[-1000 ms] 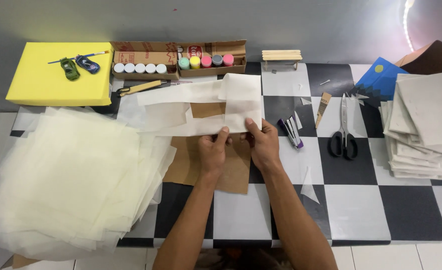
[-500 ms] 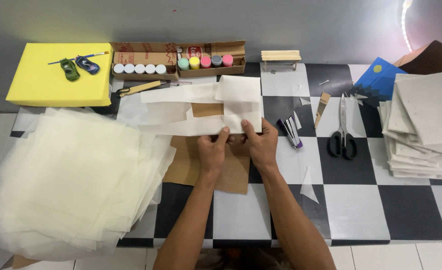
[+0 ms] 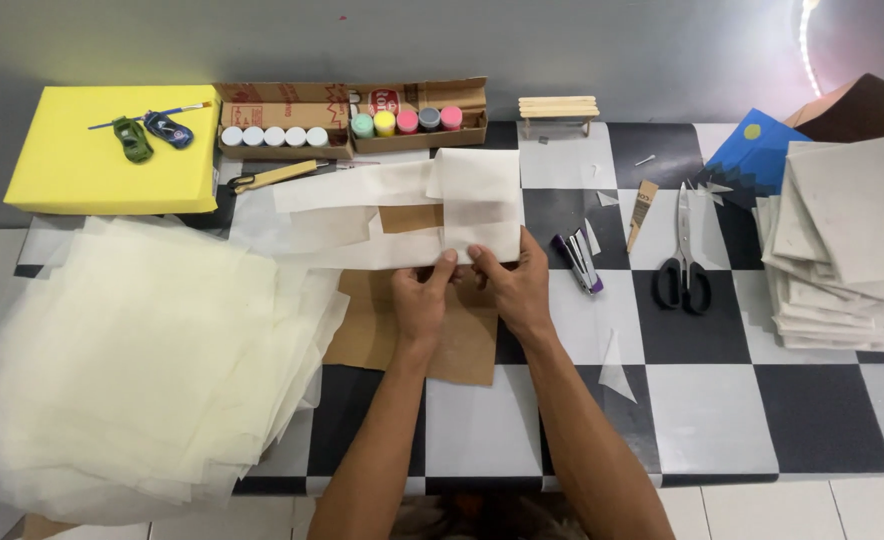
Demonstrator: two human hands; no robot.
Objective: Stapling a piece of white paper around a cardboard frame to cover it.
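Both hands pinch the near edge of a folded white tissue-paper piece (image 3: 477,205): the left hand (image 3: 420,300) has its thumb on top, and the right hand (image 3: 514,285) is clamped just beside it. The sheet lies over brown cardboard (image 3: 422,330) on the checkered table (image 3: 712,420). Paper this thin could tear or crease crooked if the two hands pull unevenly. The purple stapler (image 3: 579,262) lies close by the right hand, easy to knock.

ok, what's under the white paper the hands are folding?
Under the white paper lies a brown cardboard sheet, showing through a gap and below the left hand and right hand. How far it runs beneath the paper is covered.
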